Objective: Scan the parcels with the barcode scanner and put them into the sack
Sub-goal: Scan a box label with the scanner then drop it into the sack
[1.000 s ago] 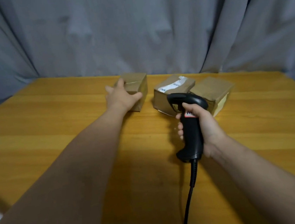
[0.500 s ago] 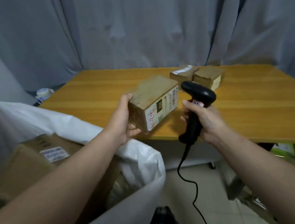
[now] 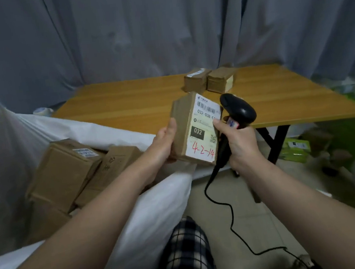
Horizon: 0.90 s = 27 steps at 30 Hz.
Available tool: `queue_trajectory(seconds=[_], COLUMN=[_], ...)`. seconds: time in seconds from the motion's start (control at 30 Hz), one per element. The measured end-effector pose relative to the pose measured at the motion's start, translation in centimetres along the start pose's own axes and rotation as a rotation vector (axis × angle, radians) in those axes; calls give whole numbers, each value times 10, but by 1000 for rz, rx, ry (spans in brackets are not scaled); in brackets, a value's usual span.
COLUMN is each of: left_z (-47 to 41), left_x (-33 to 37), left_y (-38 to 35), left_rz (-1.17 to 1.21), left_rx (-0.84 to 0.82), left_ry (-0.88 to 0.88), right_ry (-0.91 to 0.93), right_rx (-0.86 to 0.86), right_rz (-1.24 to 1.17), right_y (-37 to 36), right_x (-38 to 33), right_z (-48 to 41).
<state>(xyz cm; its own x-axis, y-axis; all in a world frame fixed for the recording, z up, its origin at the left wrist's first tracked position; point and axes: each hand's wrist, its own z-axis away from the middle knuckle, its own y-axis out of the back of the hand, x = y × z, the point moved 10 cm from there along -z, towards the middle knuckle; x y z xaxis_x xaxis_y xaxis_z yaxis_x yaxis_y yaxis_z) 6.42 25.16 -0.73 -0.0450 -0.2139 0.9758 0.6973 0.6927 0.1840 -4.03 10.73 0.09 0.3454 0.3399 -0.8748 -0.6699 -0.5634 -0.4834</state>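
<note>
While the view runs left to right, items stand as follows.

Sack point(image 3: 149, 204): white, soft-walled, mouth open at left below the table edge. Holds several brown boxes point(image 3: 66, 173), piled loosely.

Left hand point(image 3: 164, 145): grasping the parcel point(image 3: 183, 120) by its left side, thumb on the near face, fingers behind and hidden. Grip looks firm.

Parcel: small brown carton, held in the air above the sack's rim, in front of the table point(image 3: 124, 105). White label point(image 3: 204, 129) faces the camera, with barcode at top, "032" block, red handwriting "4-2-14" below. Judged light, since one hand carries it; stiff-walled, corners sharp, taped surface perhaps a little slick. Best held by the plain cardboard sides, keeping fingers off the barcode.

Right hand point(image 3: 239, 142): clenched round the scanner point(image 3: 239, 109) handle, one fingertip touching the label's right edge. Black scanner head sits just beside the parcel's upper right corner; its cord point(image 3: 229, 208) trails to the floor.

Table, far side: two more parcels point(image 3: 210, 79), touching each other, not yet scanned by the look of it.

Judgement: scan step in hand; drop into sack comes after.
</note>
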Motion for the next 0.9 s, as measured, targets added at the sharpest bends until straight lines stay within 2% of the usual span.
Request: queue_trajectory(seconds=[0.17,0.47,0.6,0.9], left_z=[-8,-21,-23,-45], left_x=[4,-21,-29,-21], left_y=[24,87,107,99], left_rz=[-107,132,137,115], left_rx=[-49,279,397,448], left_ry=[22,36,3,-100], right_ry=[5,152,166,171], right_rx=[-81,-380,-458,-461], right_rz=[204,654,650,585], right_y=[-30,-64,-82,-78], right_x=[-6,-16,-3,10], right_z=[-5,-11,-3,-21])
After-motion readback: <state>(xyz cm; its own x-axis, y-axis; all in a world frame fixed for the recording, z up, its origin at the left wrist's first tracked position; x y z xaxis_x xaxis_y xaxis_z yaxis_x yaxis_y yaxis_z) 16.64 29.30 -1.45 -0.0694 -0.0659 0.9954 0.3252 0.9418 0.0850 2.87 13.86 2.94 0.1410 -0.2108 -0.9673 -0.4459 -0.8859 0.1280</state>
